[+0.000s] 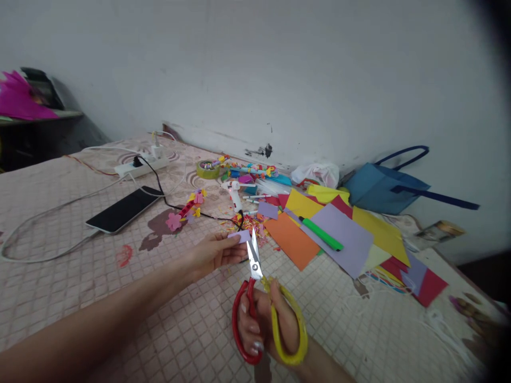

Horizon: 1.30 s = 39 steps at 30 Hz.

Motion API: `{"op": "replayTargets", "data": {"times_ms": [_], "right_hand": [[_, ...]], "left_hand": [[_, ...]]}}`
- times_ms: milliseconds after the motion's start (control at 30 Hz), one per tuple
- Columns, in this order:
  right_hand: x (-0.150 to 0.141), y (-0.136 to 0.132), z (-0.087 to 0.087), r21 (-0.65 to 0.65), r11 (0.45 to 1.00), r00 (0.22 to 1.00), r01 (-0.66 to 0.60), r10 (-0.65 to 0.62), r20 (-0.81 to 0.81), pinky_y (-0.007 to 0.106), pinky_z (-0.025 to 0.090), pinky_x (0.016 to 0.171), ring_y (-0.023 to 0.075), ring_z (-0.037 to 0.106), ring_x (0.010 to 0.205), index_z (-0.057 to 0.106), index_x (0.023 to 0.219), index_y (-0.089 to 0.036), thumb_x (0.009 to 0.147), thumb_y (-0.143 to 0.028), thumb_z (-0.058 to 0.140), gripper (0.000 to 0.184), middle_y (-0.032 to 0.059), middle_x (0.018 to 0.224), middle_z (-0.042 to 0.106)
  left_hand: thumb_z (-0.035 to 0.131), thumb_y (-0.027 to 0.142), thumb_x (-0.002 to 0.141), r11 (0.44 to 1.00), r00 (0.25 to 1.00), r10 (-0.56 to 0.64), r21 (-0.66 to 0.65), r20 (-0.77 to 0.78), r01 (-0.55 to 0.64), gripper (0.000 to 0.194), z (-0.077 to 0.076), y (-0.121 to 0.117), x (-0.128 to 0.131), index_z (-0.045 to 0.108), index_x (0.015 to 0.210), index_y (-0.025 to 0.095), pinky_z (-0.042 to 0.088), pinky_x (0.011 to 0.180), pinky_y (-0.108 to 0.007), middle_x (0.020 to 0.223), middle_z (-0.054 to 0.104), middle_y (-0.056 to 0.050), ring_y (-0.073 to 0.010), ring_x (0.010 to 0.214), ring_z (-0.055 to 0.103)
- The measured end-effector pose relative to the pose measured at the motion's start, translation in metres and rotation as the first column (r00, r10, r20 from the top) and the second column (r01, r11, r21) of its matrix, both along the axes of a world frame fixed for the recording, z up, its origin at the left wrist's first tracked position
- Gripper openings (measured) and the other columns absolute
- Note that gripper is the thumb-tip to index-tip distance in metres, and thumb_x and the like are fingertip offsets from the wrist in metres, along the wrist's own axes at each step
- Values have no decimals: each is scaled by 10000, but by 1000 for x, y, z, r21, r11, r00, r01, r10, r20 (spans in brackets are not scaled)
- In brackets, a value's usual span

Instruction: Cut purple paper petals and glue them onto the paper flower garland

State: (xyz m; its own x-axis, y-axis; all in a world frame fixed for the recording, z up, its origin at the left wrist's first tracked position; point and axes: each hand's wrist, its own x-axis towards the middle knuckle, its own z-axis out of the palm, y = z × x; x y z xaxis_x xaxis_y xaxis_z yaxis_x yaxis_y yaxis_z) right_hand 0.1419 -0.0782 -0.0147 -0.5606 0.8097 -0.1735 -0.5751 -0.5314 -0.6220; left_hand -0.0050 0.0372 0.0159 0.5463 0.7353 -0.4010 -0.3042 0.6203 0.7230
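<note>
My left hand (217, 250) pinches a small piece of lilac paper (240, 235) between thumb and fingers, above the table. In my right hand (261, 319) is a pair of scissors (255, 267) with one red and one yellow handle loop. The blades point away from me and stand slightly apart, their tips close beside the right end of the paper piece. Whether a blade touches the paper, I cannot tell. Just beyond lies a heap of tiny coloured paper scraps (259, 226).
A white glue gun (232, 196) lies behind the scraps. To the right are coloured paper sheets (295, 239), a green marker (321, 234) and a blue bag (383, 189). On the left lie a tablet-like device (125, 209), a power strip (141, 166), cables and a flower decoration (186, 210).
</note>
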Motion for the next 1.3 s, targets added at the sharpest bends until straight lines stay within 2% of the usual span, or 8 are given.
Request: {"op": "replayTargets", "data": {"times_ms": [300,567,967,1133,1200,1233,1267,1300], "right_hand": [[1,-2,-5,-6,1000,1000,22,-22,5,172,295,322,42,291,306,483,714,-174,766,-737,345,581,-77,471,377],[0,-4,-11,-7,998,998,59,-59,4,161,303,313,35,287,302,490,720,-175,792,-718,319,574,-73,478,379],[-3,-4,-15,28,994,995,103,-102,-19,137,270,263,23,258,265,498,689,-175,765,-696,427,532,-89,426,367],[6,3,-6,67,982,978,177,-183,99,143,239,262,24,233,262,456,661,-193,700,-754,439,563,-104,410,335],[20,12,0,151,960,922,235,-269,279,157,231,268,34,231,266,441,655,-202,702,-770,399,572,-102,409,327],[29,18,3,228,935,849,270,-343,401,166,240,280,45,253,275,437,650,-206,719,-760,384,561,-98,408,327],[41,25,6,324,902,728,285,-424,539,177,258,302,58,288,291,432,647,-209,747,-721,398,523,-90,413,339],[54,31,8,411,870,551,271,-491,675,193,282,324,75,328,313,444,673,-214,752,-680,440,473,-81,433,368]], "left_hand": [[575,161,833,999,1000,-15,47,14,15,139,-3,3,-1,669,785,72,554,607,-179,720,715,-79,-113,609,668],[553,140,844,997,1000,-19,78,3,19,127,-2,3,-2,652,805,71,555,612,-185,738,711,-83,-113,618,669],[596,161,820,990,999,-32,135,17,29,85,-7,8,-5,647,834,95,552,639,-192,781,714,-66,-102,633,664],[630,204,800,985,998,-60,160,12,57,121,-13,12,-8,638,884,117,540,656,-204,830,720,-71,-104,653,664],[652,241,782,979,997,-80,188,-16,82,165,-14,13,-8,641,891,117,533,661,-201,839,719,-72,-102,660,661],[663,262,771,975,996,-85,203,-40,91,188,-14,13,-8,644,885,114,528,658,-198,840,719,-74,-102,663,660],[675,283,758,971,994,-88,217,-69,101,209,-14,12,-7,647,874,111,524,652,-195,841,720,-78,-103,666,659],[685,302,744,967,991,-93,228,-101,114,229,-13,11,-7,650,860,108,520,645,-193,841,720,-82,-105,666,658]]}}
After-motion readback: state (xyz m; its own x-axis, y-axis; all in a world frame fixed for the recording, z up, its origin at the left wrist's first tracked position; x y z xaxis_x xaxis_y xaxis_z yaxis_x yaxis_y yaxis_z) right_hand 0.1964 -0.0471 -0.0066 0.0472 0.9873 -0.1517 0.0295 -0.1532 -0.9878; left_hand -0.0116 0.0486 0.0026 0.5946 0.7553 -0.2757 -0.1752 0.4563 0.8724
